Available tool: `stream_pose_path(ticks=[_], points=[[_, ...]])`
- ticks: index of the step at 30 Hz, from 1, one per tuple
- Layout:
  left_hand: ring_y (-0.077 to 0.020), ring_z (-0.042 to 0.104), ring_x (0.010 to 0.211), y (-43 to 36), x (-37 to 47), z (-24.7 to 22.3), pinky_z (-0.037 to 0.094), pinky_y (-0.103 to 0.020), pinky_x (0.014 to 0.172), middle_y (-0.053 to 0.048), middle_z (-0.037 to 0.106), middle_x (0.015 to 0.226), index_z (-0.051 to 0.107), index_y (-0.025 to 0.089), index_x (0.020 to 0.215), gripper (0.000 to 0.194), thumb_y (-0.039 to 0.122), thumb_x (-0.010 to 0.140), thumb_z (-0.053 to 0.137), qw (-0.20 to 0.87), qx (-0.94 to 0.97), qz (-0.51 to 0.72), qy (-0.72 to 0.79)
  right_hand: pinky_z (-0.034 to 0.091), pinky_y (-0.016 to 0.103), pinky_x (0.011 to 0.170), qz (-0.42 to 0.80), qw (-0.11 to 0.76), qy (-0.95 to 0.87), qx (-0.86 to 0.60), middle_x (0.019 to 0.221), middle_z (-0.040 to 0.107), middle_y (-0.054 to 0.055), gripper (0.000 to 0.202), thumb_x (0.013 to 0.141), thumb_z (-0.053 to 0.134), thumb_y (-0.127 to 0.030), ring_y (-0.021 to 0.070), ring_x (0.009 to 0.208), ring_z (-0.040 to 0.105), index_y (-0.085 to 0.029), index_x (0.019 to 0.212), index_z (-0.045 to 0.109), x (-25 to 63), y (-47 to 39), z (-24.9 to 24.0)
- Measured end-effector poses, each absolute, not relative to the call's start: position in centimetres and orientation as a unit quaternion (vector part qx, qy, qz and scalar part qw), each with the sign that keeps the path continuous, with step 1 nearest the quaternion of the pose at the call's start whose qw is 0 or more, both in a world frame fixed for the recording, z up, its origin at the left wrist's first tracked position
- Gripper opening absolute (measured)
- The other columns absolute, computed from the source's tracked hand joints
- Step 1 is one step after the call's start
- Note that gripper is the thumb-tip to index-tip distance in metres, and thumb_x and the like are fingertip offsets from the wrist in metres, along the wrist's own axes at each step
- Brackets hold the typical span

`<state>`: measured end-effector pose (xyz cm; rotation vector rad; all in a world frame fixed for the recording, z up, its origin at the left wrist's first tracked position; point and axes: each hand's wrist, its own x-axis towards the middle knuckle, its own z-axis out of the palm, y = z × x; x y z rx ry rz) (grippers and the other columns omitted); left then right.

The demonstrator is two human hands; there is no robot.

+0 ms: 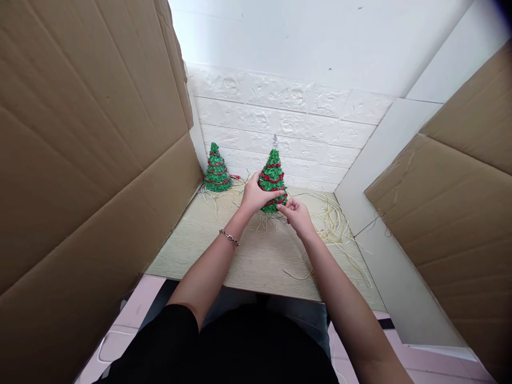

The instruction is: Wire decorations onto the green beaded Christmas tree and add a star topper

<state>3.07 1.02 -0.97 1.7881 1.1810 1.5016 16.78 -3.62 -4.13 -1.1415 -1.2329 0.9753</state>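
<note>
Black clothing [248, 346] on the person's torso lies nearest the camera, with both forearms reaching toward 12 o'clock. The green tree ornament [272, 185], trimmed with red garland, stands upright near the centre of the view, above the tabletop [264, 256]. The left hand [254, 196] is clamped on it from 8 o'clock, thumb laid across the front of the lower tiers. The right hand [296, 215] works close beside it at 4 o'clock, its thumb tip at the lower edge; whether its fingertips pinch a strand cannot be told. For good control, the left hand best serves as the support, its thumb pressing lightly enough to spare the garland, while the right hand makes only small fingertip movements at the base. A level hold probably guards the clear topper [275, 141], at the ornament's 12 o'clock, against knocks from the white brick-pattern wall [296, 125] behind. Thin wires show under the ornament and could snag if trapped by the base. Farther out, a second tree [217, 173] stands at 9 o'clock, and loose yellow and white wires [334, 221] tangle at 4 o'clock. Cardboard panels [92, 133] flank the scene at 9 and 3 o'clock.
</note>
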Motion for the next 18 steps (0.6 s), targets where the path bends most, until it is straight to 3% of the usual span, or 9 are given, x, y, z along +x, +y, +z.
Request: stream_pose_path(ticks=[4, 8, 13, 15, 18], points=[[-0.0245, 0.06, 0.09, 1.2, 2.7, -0.9, 0.048, -0.037, 0.081, -0.007, 0.063, 0.098, 0.053, 0.019, 0.101, 0.065, 0.038, 0.046, 0.082, 0.339, 0.633, 0.574, 0.394, 0.022, 0.021, 0.039, 0.425, 0.572, -0.516, -0.475, 0.042, 0.033, -0.008, 0.054, 0.051, 0.073, -0.06, 0.0055, 0.038, 0.029, -0.021, 0.053, 0.037, 17.0, -3.6, -4.0], [-0.0243, 0.062, 0.093, 1.7, 2.3, -0.8, 0.049, -0.039, 0.083, -0.009, 0.061, 0.107, 0.034, 0.021, 0.12, 0.093, 0.036, 0.042, 0.083, 0.451, 0.574, 0.604, 0.321, 0.024, 0.021, 0.037, 0.51, 0.613, -0.422, -0.431, 0.04, 0.023, -0.01, 0.055, 0.066, 0.053, -0.073, 0.004, 0.033, 0.02, -0.021, 0.057, 0.038, 17.4, -3.6, -3.7], [-0.0257, 0.058, 0.104, 1.5, 2.0, -0.5, 0.047, -0.039, 0.088, -0.011, 0.058, 0.112, 0.04, 0.02, 0.113, 0.078, 0.039, 0.049, 0.079, 0.507, 0.574, 0.594, 0.247, 0.021, 0.02, 0.034, 0.598, 0.527, -0.369, -0.478, 0.038, 0.025, -0.01, 0.053, 0.077, 0.042, -0.069, 0.0038, 0.029, 0.016, -0.021, 0.056, 0.033, 17.5, -3.6, -3.6], [-0.0263, 0.056, 0.107, 1.2, 1.9, -0.4, 0.047, -0.039, 0.089, -0.011, 0.056, 0.115, 0.043, 0.02, 0.111, 0.073, 0.04, 0.051, 0.078, 0.517, 0.584, 0.581, 0.233, 0.02, 0.02, 0.034, 0.653, 0.479, -0.373, -0.452, 0.038, 0.026, -0.009, 0.052, 0.078, 0.043, -0.066, 0.0041, 0.029, 0.015, -0.021, 0.056, 0.031, 17.4, -3.6, -3.4], [-0.0269, 0.054, 0.111, 1.1, 1.9, -0.3, 0.047, -0.038, 0.09, -0.01, 0.055, 0.118, 0.046, 0.021, 0.114, 0.073, 0.04, 0.051, 0.079, 0.51, 0.605, 0.563, 0.239, 0.019, 0.019, 0.036, 0.719, 0.476, -0.343, -0.373, 0.037, 0.024, -0.01, 0.046, 0.08, 0.049, -0.053, 0.0042, 0.03, 0.014, -0.02, 0.055, 0.029, 17.7, -3.6, -3.2]])
